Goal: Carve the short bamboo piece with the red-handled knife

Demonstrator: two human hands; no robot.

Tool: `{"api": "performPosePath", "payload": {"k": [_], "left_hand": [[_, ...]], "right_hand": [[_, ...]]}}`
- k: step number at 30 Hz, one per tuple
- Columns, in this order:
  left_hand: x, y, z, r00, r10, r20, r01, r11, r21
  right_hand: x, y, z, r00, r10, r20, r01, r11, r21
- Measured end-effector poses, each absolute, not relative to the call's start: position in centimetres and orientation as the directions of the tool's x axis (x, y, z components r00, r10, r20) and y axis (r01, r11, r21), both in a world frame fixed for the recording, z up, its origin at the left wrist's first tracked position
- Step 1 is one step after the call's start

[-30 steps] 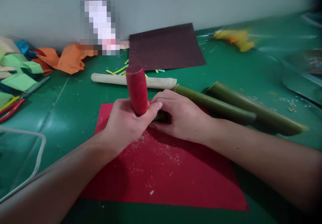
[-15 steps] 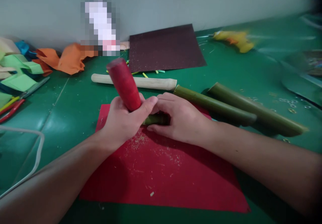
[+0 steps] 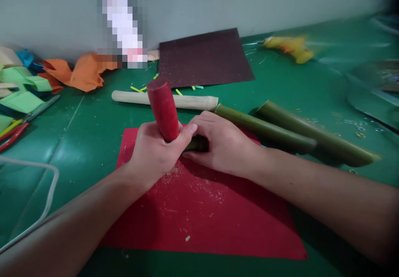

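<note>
My left hand point(image 3: 157, 148) is wrapped round a thick red handle point(image 3: 163, 111) that sticks up and leans a little to the left. Its lower end is hidden by the hand. My right hand point(image 3: 220, 144) curls round a short green bamboo piece point(image 3: 198, 144), only part of which shows between the hands. The thumb of the left hand reaches over to the right hand's fingers. Both hands are above a red sheet point(image 3: 193, 223) strewn with pale shavings.
Behind the hands lie a pale stick point(image 3: 165, 100) and two green bamboo lengths point(image 3: 264, 127) point(image 3: 318, 133). A dark brown sheet point(image 3: 205, 59) and a yellow glue gun point(image 3: 288, 48) are farther back. Coloured paper point(image 3: 85, 73), red-handled scissors point(image 3: 14, 138) and a white cable point(image 3: 51, 189) lie left.
The red handle has tipped more upright, its top swinging right and slightly down. My left hand has turned a little with it. The right hand keeps its hold on the bamboo piece.
</note>
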State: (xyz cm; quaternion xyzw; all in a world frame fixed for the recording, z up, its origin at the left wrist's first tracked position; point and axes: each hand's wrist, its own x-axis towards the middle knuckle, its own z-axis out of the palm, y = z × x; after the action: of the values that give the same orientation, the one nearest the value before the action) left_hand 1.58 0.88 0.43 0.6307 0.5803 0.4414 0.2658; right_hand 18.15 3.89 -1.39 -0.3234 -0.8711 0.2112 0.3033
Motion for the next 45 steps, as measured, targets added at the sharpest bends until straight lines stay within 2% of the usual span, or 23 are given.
{"api": "performPosePath", "payload": {"k": [3, 7, 12, 17, 32, 39, 45], "left_hand": [[1.6, 1.2, 0.5, -0.141, 0.956, 0.258, 0.468, -0.165, 0.868], [1.4, 2.0, 1.0, -0.291, 0.921, 0.258, 0.339, -0.153, 0.928], [1.3, 1.8, 1.1, -0.186, 0.968, 0.166, 0.303, -0.104, 0.947], [1.2, 1.4, 0.6, -0.086, 0.986, 0.142, 0.293, -0.112, 0.95], [1.3, 1.5, 0.8, -0.141, 0.979, 0.145, 0.352, -0.087, 0.932], [1.4, 1.4, 0.6, -0.222, 0.962, 0.161, 0.383, -0.066, 0.921], [1.2, 1.6, 0.2, -0.183, 0.97, 0.159, 0.288, -0.101, 0.952]], "right_hand": [[18.1, 3.8, -1.3, -0.61, 0.693, 0.383, 0.435, 0.698, -0.569], [17.9, 3.3, -1.0, -0.601, 0.754, 0.266, 0.492, 0.611, -0.62], [17.9, 3.2, -1.1, -0.592, 0.747, 0.303, 0.474, 0.626, -0.619], [17.9, 3.5, -1.4, -0.588, 0.738, 0.331, 0.474, 0.646, -0.598], [18.1, 3.2, -1.4, -0.61, 0.708, 0.355, 0.464, 0.683, -0.565], [18.0, 3.3, -1.6, -0.613, 0.691, 0.383, 0.454, 0.705, -0.544], [18.1, 3.4, -1.6, -0.608, 0.693, 0.389, 0.451, 0.704, -0.55]]}}
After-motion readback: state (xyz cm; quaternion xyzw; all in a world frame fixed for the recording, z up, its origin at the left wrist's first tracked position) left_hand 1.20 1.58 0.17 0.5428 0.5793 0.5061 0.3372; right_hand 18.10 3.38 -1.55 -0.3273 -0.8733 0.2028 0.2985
